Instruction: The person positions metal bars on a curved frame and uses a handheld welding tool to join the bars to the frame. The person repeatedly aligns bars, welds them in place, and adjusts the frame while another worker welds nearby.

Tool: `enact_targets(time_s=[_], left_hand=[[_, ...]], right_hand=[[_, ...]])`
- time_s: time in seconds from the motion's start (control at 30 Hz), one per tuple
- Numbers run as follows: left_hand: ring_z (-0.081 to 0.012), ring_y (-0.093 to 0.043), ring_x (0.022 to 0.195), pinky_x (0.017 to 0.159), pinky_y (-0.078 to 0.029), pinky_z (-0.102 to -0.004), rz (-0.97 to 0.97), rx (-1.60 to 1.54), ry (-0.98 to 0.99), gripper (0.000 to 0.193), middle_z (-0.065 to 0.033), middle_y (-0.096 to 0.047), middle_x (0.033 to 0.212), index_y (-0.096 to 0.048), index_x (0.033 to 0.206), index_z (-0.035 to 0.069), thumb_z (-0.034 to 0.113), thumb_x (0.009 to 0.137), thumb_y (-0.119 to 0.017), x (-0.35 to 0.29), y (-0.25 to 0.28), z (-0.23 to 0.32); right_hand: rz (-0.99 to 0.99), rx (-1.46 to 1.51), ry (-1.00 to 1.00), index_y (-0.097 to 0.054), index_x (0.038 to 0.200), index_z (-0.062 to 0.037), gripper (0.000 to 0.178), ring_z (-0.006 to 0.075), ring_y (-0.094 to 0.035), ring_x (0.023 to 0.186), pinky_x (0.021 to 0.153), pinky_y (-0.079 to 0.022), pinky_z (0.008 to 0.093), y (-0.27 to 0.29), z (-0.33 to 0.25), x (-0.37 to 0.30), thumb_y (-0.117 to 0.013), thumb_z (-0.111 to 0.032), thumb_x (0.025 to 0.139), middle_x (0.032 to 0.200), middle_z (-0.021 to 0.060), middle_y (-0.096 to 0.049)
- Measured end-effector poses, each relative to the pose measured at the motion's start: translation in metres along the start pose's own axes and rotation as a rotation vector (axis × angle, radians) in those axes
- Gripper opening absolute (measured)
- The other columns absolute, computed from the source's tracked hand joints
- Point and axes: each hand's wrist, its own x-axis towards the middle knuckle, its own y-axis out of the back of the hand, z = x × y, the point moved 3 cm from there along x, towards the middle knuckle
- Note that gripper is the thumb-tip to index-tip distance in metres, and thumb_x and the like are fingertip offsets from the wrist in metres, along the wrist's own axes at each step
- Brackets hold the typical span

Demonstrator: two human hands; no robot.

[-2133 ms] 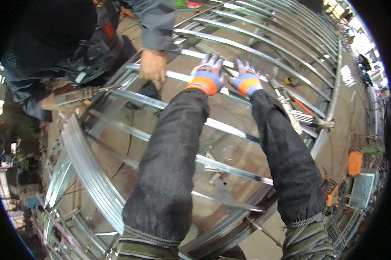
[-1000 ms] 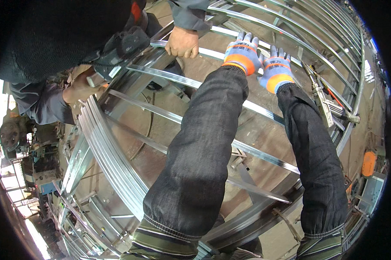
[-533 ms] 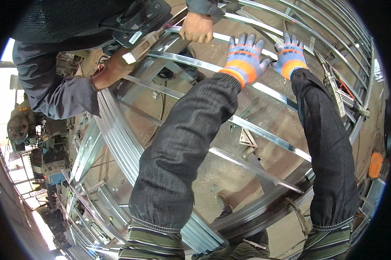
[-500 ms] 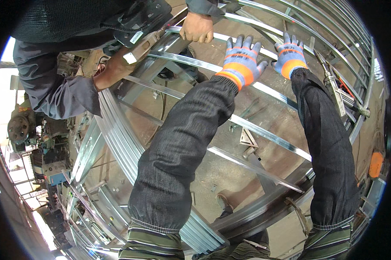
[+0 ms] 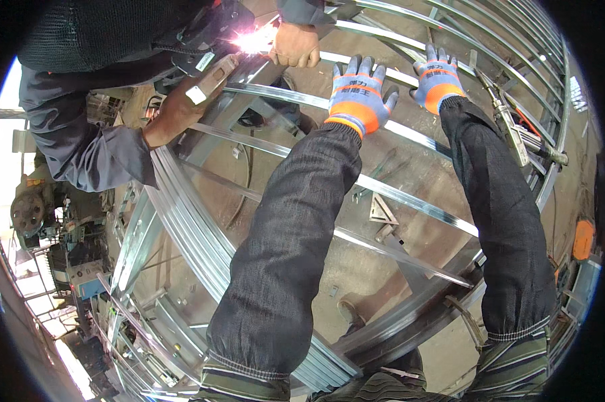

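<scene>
My left hand (image 5: 359, 95), in a grey, orange and blue work glove, lies with fingers stretched over a shiny square metal bar (image 5: 404, 78). To its right, my right hand (image 5: 439, 80), gloved alike, rests on the same bar with its fingers extended. Dark sleeves cover both forearms. At the upper left a co-worker grips a welding electrode holder (image 5: 215, 76). A bright welding arc (image 5: 254, 41) glows at the bar's left end, beside the co-worker's other hand (image 5: 294, 45), which presses there. The glare hides the joint itself.
Parallel metal bars (image 5: 416, 202) cross the frame below my hands. A bundle of metal tubes (image 5: 192, 221) lies at left. A triangular metal square (image 5: 383, 211) is on the floor. A long clamp-like tool (image 5: 510, 130) lies right of my right hand; an orange object (image 5: 582, 240) sits farther right.
A bright arc has appeared at the co-worker's electrode, where no light showed before. My hands stay on the bar; the whole view has shifted slightly.
</scene>
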Motion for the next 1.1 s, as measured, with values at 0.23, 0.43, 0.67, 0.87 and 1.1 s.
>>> enact_targets(time_s=[0.23,0.43,0.67,0.87,1.1], left_hand=[[-0.0337,-0.031,0.152,0.125,-0.016,-0.056,0.032,0.052,-0.055,0.068,-0.0159,-0.041,0.161,-0.047,0.152,0.015,0.055,0.097,-0.052,0.002,-0.008,-0.002],[-0.0347,-0.034,0.15,0.125,-0.018,-0.0544,0.0,0.024,-0.097,0.065,-0.017,-0.044,0.158,-0.048,0.15,0.013,0.051,0.098,-0.052,0.001,-0.011,-0.004],[-0.0327,-0.038,0.147,0.125,-0.021,-0.0499,0.114,0.017,-0.141,0.058,-0.0171,-0.046,0.156,-0.052,0.146,0.013,0.043,0.097,-0.055,-0.001,-0.012,-0.006],[-0.033,-0.04,0.146,0.124,-0.024,-0.0488,0.102,0.013,-0.131,0.056,-0.0179,-0.048,0.154,-0.053,0.145,0.012,0.039,0.096,-0.056,-0.002,-0.012,-0.007],[-0.0338,-0.039,0.148,0.125,-0.022,-0.0508,0.07,-0.026,-0.128,0.058,-0.0178,-0.047,0.155,-0.052,0.146,0.012,0.041,0.096,-0.055,-0.001,-0.008,-0.006]], right_hand=[[0.045,-0.01,-0.001,-0.064,0.138,-0.0181,0.068,0.0417,-0.036,0.147,0.12,-0.031,0.0592,-0.003,0.0,0.0,-0.081,-0.042,0.077,0.164,0.0226,-0.03],[0.012,-0.019,-0.004,-0.062,0.141,-0.0186,0.069,0.0418,-0.036,0.148,0.119,-0.032,0.0601,-0.001,0.001,0.001,-0.08,-0.04,0.078,0.165,0.0225,-0.029],[0.055,-0.009,0.021,-0.065,0.138,-0.0197,0.062,0.0405,-0.039,0.145,0.116,-0.034,0.0597,-0.003,0.003,0.0,-0.073,-0.039,0.08,0.161,0.0193,-0.036],[0.138,0.021,0.048,-0.07,0.131,-0.0165,0.055,0.0388,-0.045,0.138,0.113,-0.037,0.0585,-0.006,0.006,-0.001,-0.069,-0.034,0.079,0.153,0.0175,-0.046],[0.115,0.066,0.072,-0.07,0.129,-0.0147,0.054,0.0405,-0.042,0.139,0.112,-0.034,0.0597,-0.001,0.008,-0.002,-0.07,-0.036,0.079,0.15,0.0203,-0.045]])
